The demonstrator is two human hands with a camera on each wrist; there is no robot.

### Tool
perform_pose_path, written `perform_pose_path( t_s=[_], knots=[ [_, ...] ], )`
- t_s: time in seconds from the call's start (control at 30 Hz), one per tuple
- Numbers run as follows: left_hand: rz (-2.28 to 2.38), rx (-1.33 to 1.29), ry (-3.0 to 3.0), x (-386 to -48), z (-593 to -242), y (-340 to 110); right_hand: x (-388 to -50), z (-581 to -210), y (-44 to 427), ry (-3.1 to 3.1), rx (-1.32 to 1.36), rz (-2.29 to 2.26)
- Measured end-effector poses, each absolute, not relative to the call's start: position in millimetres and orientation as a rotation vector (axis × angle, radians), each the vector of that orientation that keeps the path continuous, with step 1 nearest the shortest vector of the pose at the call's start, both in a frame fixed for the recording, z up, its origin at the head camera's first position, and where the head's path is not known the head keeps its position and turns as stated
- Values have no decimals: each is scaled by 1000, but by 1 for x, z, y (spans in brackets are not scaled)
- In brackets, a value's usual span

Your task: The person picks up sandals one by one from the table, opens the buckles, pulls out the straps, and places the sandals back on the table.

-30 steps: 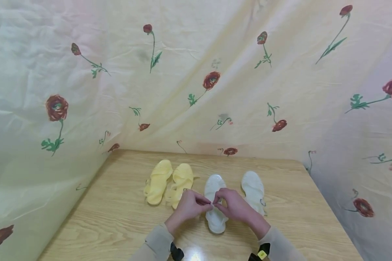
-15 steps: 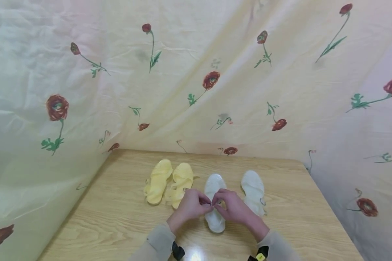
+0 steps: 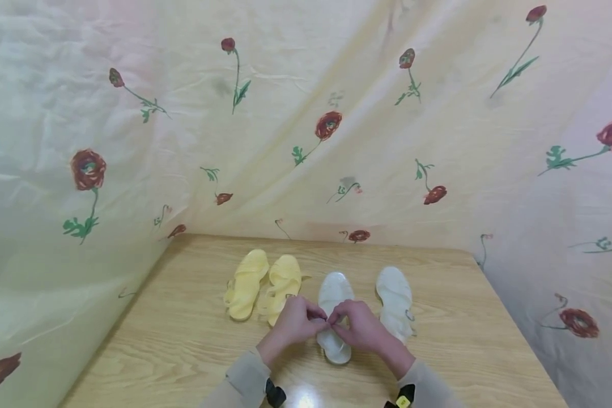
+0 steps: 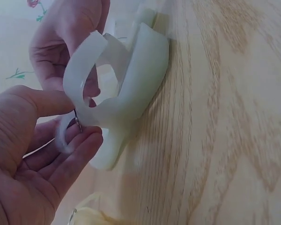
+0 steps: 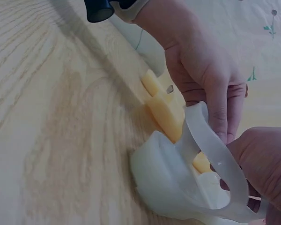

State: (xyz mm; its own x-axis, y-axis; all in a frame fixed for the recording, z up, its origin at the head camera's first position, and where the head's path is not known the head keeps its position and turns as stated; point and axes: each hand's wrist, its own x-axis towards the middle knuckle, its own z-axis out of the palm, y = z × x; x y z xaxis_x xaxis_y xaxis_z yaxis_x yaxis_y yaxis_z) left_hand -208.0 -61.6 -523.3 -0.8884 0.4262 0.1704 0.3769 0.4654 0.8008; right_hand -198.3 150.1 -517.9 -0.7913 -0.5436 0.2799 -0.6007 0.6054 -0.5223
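A white sandal (image 3: 336,288) lies under both hands, its ankle strap (image 4: 86,58) raised in a loop. My left hand (image 3: 292,324) pinches the strap near a small metal buckle (image 4: 78,121), which sits between thumb and fingers in the left wrist view. My right hand (image 3: 361,324) meets it fingertip to fingertip above the sandal (image 5: 161,180), pinching the strap's end. In the right wrist view the fingers of this hand (image 5: 268,161) partly hide the buckle area. A thin strap end curls beside the left fingers.
Another white sandal (image 3: 394,289) lies just right of the hands. Two yellow sandals (image 3: 250,279) stand side by side to the left, the nearer one (image 3: 285,276) close to the left hand. Flowered cloth (image 3: 265,141) hangs behind and beside the wooden table (image 3: 173,317).
My right hand has shifted slightly left, its fingertips now against the left ones. The left hand stays nearly in place, and the sandals have not moved.
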Motion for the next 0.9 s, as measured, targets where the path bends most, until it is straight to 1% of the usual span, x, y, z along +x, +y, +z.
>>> perform_pose_path(
  t_s=[0.37, 0.9],
  knots=[
    [1496, 664, 2584, -208, -527, -63, -198, -516, 153, -2714, 939, 884],
    [1519, 676, 2586, -209, -527, -66, -202, -513, 157, -2782, 936, 881]
  ],
)
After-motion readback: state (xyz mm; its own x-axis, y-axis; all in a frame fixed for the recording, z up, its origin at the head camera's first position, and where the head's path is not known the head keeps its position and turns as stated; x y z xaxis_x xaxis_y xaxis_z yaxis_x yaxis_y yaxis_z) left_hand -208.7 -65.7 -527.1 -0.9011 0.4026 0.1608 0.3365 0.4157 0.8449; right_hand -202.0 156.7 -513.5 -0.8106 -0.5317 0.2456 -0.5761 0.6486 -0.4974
